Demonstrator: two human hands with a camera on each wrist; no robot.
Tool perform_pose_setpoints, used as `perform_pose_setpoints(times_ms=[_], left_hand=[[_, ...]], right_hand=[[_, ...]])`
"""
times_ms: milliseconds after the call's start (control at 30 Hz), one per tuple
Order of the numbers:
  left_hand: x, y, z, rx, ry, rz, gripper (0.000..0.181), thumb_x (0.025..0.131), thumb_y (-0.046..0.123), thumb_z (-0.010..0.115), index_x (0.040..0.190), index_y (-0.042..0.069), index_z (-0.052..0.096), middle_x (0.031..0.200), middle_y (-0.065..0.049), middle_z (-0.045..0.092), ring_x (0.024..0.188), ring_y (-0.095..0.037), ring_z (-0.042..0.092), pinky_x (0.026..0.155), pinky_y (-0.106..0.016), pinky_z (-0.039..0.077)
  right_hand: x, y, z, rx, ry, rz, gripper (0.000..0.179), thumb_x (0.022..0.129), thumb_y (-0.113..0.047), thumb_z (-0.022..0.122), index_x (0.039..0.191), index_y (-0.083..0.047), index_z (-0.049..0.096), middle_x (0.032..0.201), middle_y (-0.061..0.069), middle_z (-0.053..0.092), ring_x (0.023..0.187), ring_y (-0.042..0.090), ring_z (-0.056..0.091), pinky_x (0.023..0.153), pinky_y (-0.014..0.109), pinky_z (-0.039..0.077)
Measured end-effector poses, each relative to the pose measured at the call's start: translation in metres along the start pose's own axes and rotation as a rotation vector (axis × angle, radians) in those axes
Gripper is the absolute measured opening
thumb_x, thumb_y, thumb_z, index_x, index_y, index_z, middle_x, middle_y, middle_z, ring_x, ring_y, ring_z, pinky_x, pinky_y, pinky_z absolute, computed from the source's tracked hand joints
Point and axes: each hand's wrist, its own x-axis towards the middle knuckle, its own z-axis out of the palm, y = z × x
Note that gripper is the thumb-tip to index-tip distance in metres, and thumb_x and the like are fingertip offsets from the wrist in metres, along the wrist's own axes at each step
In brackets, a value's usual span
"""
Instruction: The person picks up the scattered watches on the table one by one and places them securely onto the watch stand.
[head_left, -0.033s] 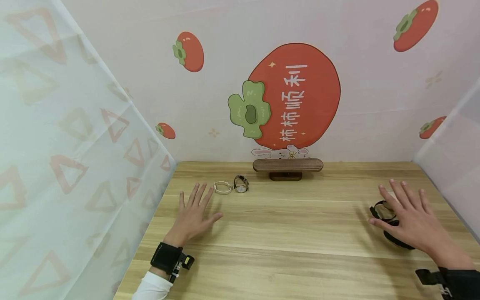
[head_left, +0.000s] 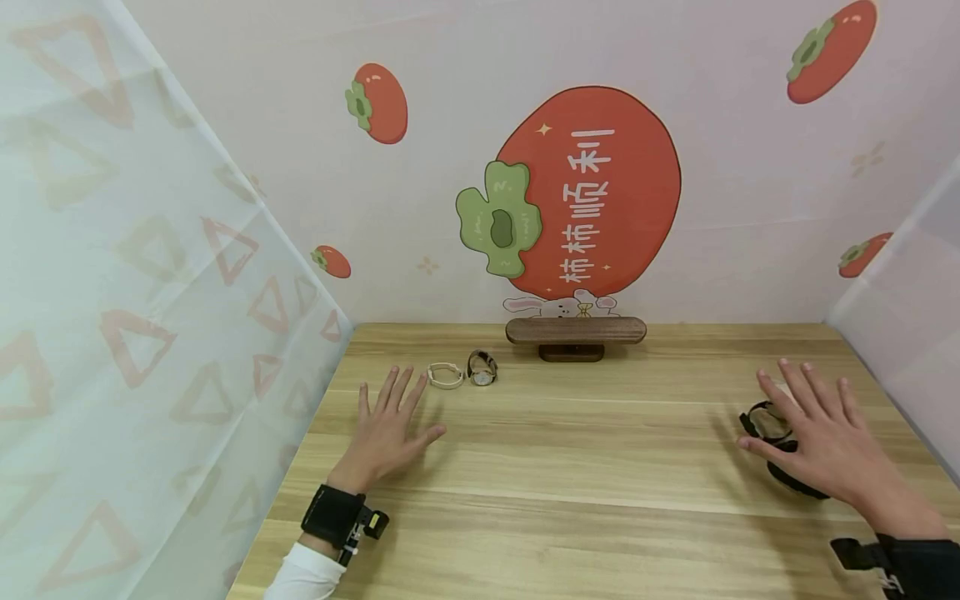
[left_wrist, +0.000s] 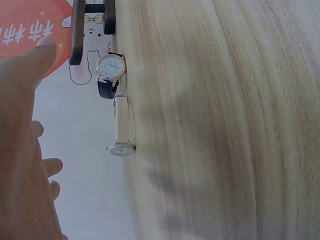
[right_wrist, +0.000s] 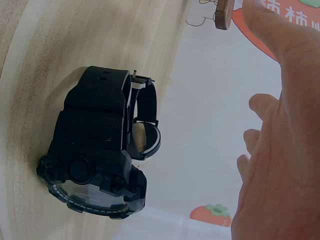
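My left hand (head_left: 385, 433) is spread above the table's left side, holding nothing. Just past its fingertips sits a white-strapped watch (left_wrist: 121, 122), its strap closed in a loop. Beside that one stands a watch with a dark strap and a pale round dial (left_wrist: 111, 67). On the right, my other hand (head_left: 840, 442) hovers with fingers spread and holds nothing. Under it lie two black watches: a chunky sports watch (right_wrist: 92, 145) and, behind it, a slimmer black-strapped watch (right_wrist: 145, 135). In the head view the right hand partly covers both.
A dark wooden stand (head_left: 575, 331) with a rounded horizontal bar is at the table's back edge, near the middle. The wood-grain table (head_left: 570, 475) meets a back wall (head_left: 720, 275) printed with persimmons. Fabric side walls (head_left: 187, 333) bound it left and right.
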Motion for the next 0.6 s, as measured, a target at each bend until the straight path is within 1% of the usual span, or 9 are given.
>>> perform_pose_setpoints(times_ms=[267,433,600], left_hand=[[0.0022,0.0015,-0.0004,-0.01,0.014,0.008,0.096,0.097,0.065,0.066,0.171,0.02,0.026,0.176,-0.017,0.026,0.166,-0.04,0.016,0.125,-0.083,0.008],[0.0037,0.0022,0.0006,-0.015,0.02,0.022,0.095,0.098,0.064,0.065,0.172,0.022,0.023,0.176,-0.017,0.026,0.165,-0.041,0.017,0.124,-0.083,0.009],[0.0047,0.0046,0.002,-0.021,0.005,0.025,0.096,0.098,0.065,0.065,0.172,0.021,0.022,0.176,-0.016,0.026,0.165,-0.04,0.017,0.125,-0.083,0.009]], right_hand=[[-0.0001,0.0008,-0.0027,0.018,0.003,0.005,0.116,0.092,-0.06,0.076,0.173,-0.016,0.005,0.178,0.015,-0.016,0.163,0.031,-0.027,0.127,0.061,-0.027],[0.0024,-0.0008,-0.0065,0.039,0.004,-0.016,0.114,0.094,-0.059,0.074,0.173,-0.018,0.002,0.179,0.012,-0.017,0.163,0.028,-0.026,0.129,0.06,-0.026],[0.0041,-0.0047,-0.0082,0.064,0.007,-0.032,0.113,0.095,-0.057,0.074,0.173,-0.019,0.002,0.179,0.01,-0.016,0.164,0.024,-0.025,0.13,0.059,-0.024]])
